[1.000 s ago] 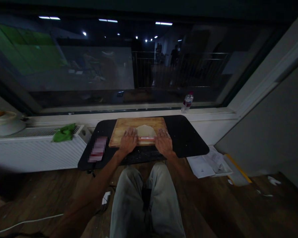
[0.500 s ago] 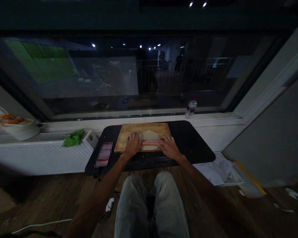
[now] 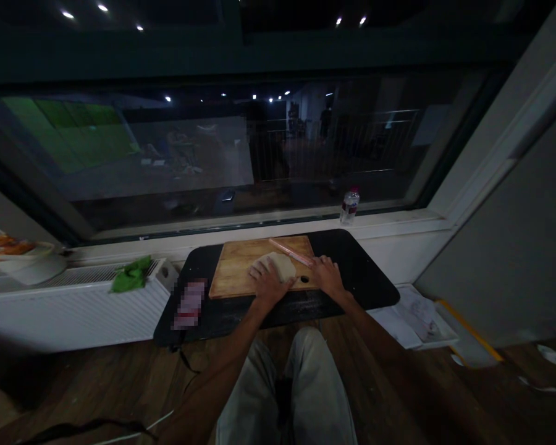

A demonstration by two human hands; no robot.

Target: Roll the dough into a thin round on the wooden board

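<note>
A flat piece of pale dough (image 3: 282, 266) lies on a wooden board (image 3: 234, 272) on a small black table (image 3: 361, 272). My left hand (image 3: 266, 282) rests on the dough's near left edge, its fingers curled over it. A thin pink rolling pin (image 3: 289, 251) slants across the board's far right side. My right hand (image 3: 327, 276) holds the pin's near end, beside a hole in the board.
A plastic water bottle (image 3: 349, 206) stands on the windowsill behind the table. A blurred pink packet (image 3: 189, 303) lies at the table's left end. A green cloth (image 3: 130, 275) and a white bowl (image 3: 25, 262) sit on the radiator at left. Papers (image 3: 417, 312) lie on the floor at right.
The rolling pin lay crosswise on the dough under both palms; now my right hand has lifted it off and swung it slanted to the right, while my left hand moved onto the dough.
</note>
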